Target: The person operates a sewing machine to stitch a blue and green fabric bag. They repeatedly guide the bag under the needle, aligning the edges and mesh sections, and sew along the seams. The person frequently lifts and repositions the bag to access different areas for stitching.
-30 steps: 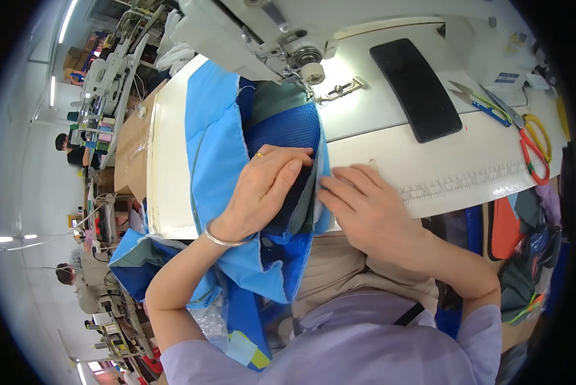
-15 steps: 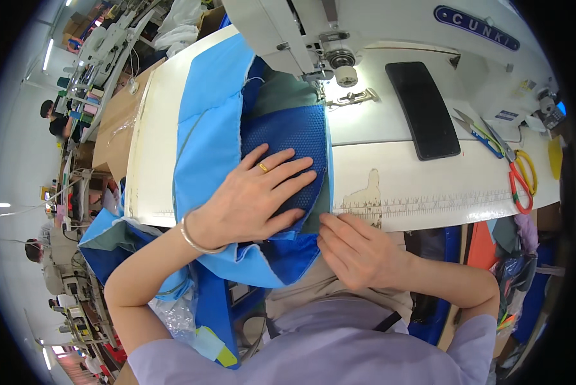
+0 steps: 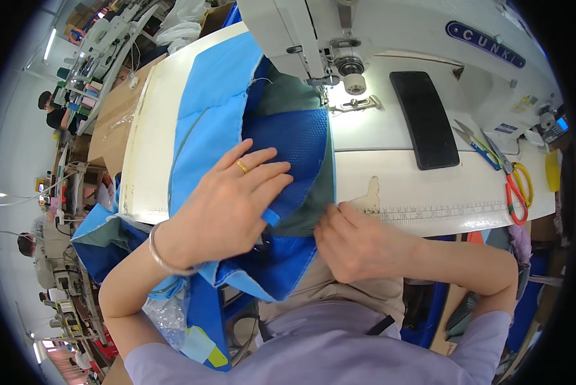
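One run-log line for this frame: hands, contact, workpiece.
left hand: flat on blue fabric | right hand: pinching fabric edge at table front | sewing machine: behind

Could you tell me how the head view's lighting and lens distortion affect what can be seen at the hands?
Head view: fisheye bends the table edge and blacks the corners; the machine lamp glares on the white bed near the presser foot; left hand and right hand on the blue fabric are sharp and evenly lit.
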A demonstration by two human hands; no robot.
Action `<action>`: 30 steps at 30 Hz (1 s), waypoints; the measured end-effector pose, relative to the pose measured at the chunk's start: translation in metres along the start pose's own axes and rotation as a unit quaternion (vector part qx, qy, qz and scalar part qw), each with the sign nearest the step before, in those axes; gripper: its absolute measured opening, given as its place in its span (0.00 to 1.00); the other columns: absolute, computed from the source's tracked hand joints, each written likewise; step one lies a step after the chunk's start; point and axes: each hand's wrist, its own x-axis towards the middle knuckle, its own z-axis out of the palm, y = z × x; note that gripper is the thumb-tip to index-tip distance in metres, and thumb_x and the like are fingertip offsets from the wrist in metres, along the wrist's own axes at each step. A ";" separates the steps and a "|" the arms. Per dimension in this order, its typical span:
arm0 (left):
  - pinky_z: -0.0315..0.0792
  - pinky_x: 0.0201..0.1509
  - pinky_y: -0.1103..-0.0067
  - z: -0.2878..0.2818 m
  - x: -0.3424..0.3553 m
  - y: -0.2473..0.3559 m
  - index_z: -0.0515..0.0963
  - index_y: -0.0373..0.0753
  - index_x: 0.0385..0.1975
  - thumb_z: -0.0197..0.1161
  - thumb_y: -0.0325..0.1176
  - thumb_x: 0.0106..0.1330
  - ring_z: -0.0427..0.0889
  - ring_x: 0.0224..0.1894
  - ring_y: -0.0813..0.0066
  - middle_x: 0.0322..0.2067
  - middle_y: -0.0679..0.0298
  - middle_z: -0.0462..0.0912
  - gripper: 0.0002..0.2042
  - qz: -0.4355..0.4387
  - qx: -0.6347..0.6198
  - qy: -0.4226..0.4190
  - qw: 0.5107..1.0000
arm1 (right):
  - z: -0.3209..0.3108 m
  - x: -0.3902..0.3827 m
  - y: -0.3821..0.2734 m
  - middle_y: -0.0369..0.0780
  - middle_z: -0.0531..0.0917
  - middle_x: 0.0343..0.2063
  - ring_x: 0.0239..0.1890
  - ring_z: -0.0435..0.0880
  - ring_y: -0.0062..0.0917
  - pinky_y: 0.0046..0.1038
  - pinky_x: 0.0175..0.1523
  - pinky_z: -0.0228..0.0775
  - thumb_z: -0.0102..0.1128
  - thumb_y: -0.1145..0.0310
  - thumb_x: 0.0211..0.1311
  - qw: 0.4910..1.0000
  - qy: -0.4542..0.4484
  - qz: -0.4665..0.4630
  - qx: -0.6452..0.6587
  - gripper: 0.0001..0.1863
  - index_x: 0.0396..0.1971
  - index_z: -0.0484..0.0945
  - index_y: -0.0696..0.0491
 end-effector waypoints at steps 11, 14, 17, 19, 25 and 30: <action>0.52 0.78 0.47 0.044 0.005 0.008 0.70 0.31 0.65 0.71 0.31 0.42 0.62 0.76 0.50 0.72 0.49 0.65 0.42 0.022 -0.031 -0.029 0.999 | 0.018 -0.003 -0.009 0.53 0.85 0.30 0.37 0.88 0.41 0.30 0.44 0.81 0.62 0.68 0.45 0.991 0.125 0.048 -0.020 0.15 0.28 0.82 0.66; 0.55 0.76 0.48 0.033 0.003 0.008 0.73 0.31 0.63 0.74 0.36 0.48 0.65 0.74 0.49 0.71 0.48 0.67 0.37 0.030 -0.062 -0.040 0.997 | 0.017 -0.003 -0.009 0.54 0.85 0.32 0.38 0.88 0.42 0.31 0.44 0.81 0.61 0.68 0.45 0.992 0.121 0.035 -0.015 0.16 0.30 0.83 0.67; 0.61 0.73 0.51 0.032 0.014 -0.016 0.76 0.31 0.59 0.74 0.43 0.57 0.69 0.70 0.49 0.67 0.48 0.71 0.32 0.076 -0.136 -0.028 0.987 | 0.014 -0.004 -0.004 0.54 0.86 0.34 0.40 0.88 0.42 0.31 0.44 0.81 0.61 0.68 0.47 0.993 0.112 0.019 -0.012 0.16 0.31 0.83 0.67; 0.64 0.71 0.54 0.040 0.029 -0.018 0.78 0.31 0.56 0.72 0.45 0.61 0.71 0.68 0.49 0.65 0.48 0.73 0.29 -0.004 -0.139 0.060 0.989 | 0.012 -0.003 -0.004 0.54 0.86 0.35 0.41 0.88 0.42 0.31 0.43 0.80 0.60 0.68 0.49 0.995 0.102 0.019 -0.011 0.16 0.32 0.83 0.67; 0.65 0.69 0.58 0.077 0.048 -0.040 0.72 0.33 0.62 0.70 0.45 0.61 0.71 0.65 0.50 0.63 0.47 0.72 0.32 0.016 0.017 0.164 0.986 | 0.012 -0.004 0.004 0.54 0.86 0.34 0.39 0.87 0.42 0.29 0.40 0.77 0.59 0.67 0.49 0.996 0.090 -0.016 0.004 0.16 0.32 0.84 0.66; 0.65 0.69 0.59 0.062 0.055 -0.039 0.72 0.32 0.60 0.72 0.45 0.55 0.71 0.64 0.49 0.62 0.46 0.71 0.35 0.017 0.001 0.109 0.994 | 0.010 -0.006 0.008 0.51 0.85 0.31 0.37 0.87 0.41 0.29 0.40 0.77 0.60 0.65 0.49 0.996 0.080 -0.027 0.018 0.14 0.27 0.83 0.62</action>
